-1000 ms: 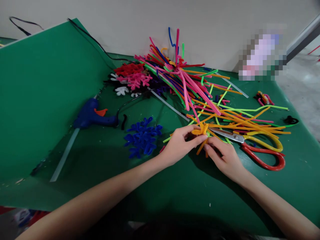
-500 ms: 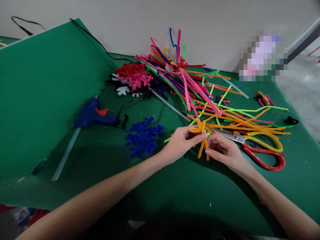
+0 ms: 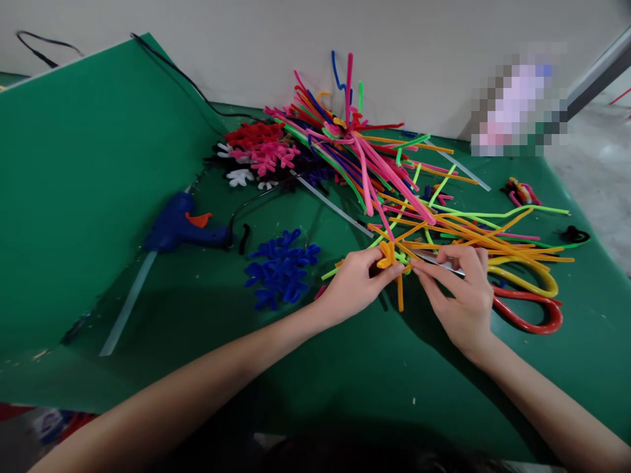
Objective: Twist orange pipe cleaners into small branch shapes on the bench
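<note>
- Left hand (image 3: 355, 286) is closed in a narrow pinch, thumb and fingers gripping the orange pipe-cleaner bundle (image 3: 388, 256) from its left side.
- Right hand (image 3: 461, 295) is also narrowly pinched, its fingertips (image 3: 419, 269) at the bundle's right side, just beside the left hand's fingers. A bit of lime-green stem shows there, but the fingers hide most of the join, so how the stems cross is hard to make out.
- That bundle sits between both hands, above the green mat (image 3: 345, 394), with one orange stem hanging straight down from it.
- Scissors (image 3: 517, 282) with yellow and red handles lie just right of the right hand, their blade running beneath its fingers.
- Multicoloured pipe cleaners (image 3: 355, 151) lie in a large heap beyond the hands, spreading across the scissors.
- Blue pipe-cleaner shapes (image 3: 280, 269) lie left of the left hand.
- Further left rests a blue hot glue gun (image 3: 177, 226), with a clear glue stick (image 3: 128, 302) running from it.
- Pink shapes (image 3: 266, 154) and white shapes (image 3: 240, 176) lie near the heap's left side.
</note>
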`<control>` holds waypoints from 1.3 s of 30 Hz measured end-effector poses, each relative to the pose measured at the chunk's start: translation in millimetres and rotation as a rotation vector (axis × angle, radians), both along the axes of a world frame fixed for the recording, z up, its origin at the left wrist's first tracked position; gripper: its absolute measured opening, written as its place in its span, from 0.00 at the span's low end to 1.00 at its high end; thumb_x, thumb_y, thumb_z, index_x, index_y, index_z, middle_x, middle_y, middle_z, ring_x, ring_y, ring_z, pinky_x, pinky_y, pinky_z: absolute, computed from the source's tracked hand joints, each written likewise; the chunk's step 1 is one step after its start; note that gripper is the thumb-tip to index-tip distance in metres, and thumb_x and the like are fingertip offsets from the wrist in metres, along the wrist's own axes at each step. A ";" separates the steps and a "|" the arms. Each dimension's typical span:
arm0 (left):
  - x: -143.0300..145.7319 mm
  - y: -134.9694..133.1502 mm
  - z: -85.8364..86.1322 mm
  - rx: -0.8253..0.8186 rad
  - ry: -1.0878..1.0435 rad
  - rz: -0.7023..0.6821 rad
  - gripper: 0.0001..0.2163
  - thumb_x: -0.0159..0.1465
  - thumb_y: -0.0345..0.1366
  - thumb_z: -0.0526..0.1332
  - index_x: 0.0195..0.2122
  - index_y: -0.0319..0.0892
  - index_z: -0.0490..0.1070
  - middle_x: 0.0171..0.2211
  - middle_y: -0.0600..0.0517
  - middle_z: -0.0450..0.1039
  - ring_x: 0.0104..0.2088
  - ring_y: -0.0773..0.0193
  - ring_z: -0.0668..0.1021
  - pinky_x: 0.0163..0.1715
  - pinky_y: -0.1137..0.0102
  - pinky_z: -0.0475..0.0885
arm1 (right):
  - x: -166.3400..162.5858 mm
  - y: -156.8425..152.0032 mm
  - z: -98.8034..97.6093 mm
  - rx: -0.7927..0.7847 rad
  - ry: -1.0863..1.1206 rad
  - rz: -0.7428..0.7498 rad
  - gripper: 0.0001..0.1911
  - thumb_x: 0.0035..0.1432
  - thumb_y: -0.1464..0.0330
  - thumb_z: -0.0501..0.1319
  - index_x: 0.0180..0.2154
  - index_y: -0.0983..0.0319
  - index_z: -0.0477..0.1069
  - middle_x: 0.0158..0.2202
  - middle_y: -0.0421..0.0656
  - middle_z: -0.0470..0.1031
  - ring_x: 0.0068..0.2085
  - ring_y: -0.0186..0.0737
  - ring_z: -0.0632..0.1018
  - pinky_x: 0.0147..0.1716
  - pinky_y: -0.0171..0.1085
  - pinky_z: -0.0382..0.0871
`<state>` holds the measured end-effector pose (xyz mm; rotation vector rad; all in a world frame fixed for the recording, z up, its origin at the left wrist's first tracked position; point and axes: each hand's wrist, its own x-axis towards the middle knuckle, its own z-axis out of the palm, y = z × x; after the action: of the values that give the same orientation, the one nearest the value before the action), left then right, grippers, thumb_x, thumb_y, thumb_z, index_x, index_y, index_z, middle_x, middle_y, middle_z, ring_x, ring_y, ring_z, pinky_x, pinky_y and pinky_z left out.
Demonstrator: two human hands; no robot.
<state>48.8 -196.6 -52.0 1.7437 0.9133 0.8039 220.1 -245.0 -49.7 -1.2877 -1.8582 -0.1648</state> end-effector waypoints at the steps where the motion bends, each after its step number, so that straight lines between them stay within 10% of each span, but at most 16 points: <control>1: 0.2 -0.4 0.5 0.022 0.028 -0.015 0.10 0.63 0.38 0.58 0.27 0.38 0.67 0.21 0.56 0.63 0.22 0.70 0.65 0.22 0.74 0.61 | 0.1 0.5 -0.7 0.020 -0.020 -0.013 0.09 0.55 0.75 0.63 0.36 0.59 0.77 0.32 0.45 0.67 0.34 0.40 0.67 0.33 0.42 0.64; 6: 1.1 -2.4 4.0 0.083 0.116 -0.044 0.13 0.62 0.41 0.59 0.25 0.38 0.68 0.21 0.56 0.63 0.23 0.70 0.65 0.23 0.73 0.60 | -1.4 -1.9 0.5 -0.115 0.141 0.147 0.09 0.56 0.77 0.60 0.38 0.61 0.75 0.31 0.43 0.72 0.32 0.38 0.72 0.32 0.38 0.67; 13: 0.6 -1.9 4.3 0.068 0.058 -0.069 0.13 0.63 0.41 0.58 0.27 0.37 0.71 0.25 0.54 0.69 0.26 0.68 0.70 0.27 0.73 0.64 | -3.3 -5.5 -0.7 -0.738 0.921 0.212 0.02 0.57 0.69 0.62 0.32 0.60 0.73 0.22 0.38 0.73 0.22 0.30 0.68 0.21 0.31 0.60; 19: 1.0 -3.0 3.2 0.082 0.069 -0.076 0.15 0.63 0.41 0.58 0.24 0.37 0.70 0.22 0.55 0.66 0.23 0.70 0.67 0.23 0.75 0.61 | -5.6 -1.3 1.4 -0.856 1.233 0.298 0.04 0.54 0.70 0.64 0.28 0.63 0.72 0.22 0.40 0.74 0.20 0.27 0.65 0.20 0.31 0.54; 29: -0.3 -2.1 6.8 -0.039 0.035 -0.138 0.11 0.64 0.36 0.54 0.25 0.39 0.67 0.22 0.56 0.64 0.24 0.69 0.66 0.25 0.73 0.62 | 0.7 1.0 -2.6 -0.767 0.922 0.356 0.06 0.58 0.67 0.61 0.38 0.60 0.72 0.32 0.40 0.70 0.29 0.32 0.69 0.27 0.33 0.64; 39: -5.4 0.4 8.9 -0.280 -0.142 -0.294 0.16 0.64 0.44 0.54 0.22 0.40 0.59 0.20 0.59 0.53 0.22 0.71 0.58 0.23 0.72 0.55 | 2.6 1.1 0.9 -0.238 0.188 0.440 0.12 0.59 0.78 0.58 0.44 0.61 0.69 0.36 0.44 0.72 0.36 0.36 0.74 0.36 0.37 0.71</control>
<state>43.4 -196.2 -43.1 1.5092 0.6224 0.5685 222.7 -244.0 -48.9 -0.9750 -1.9858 0.4083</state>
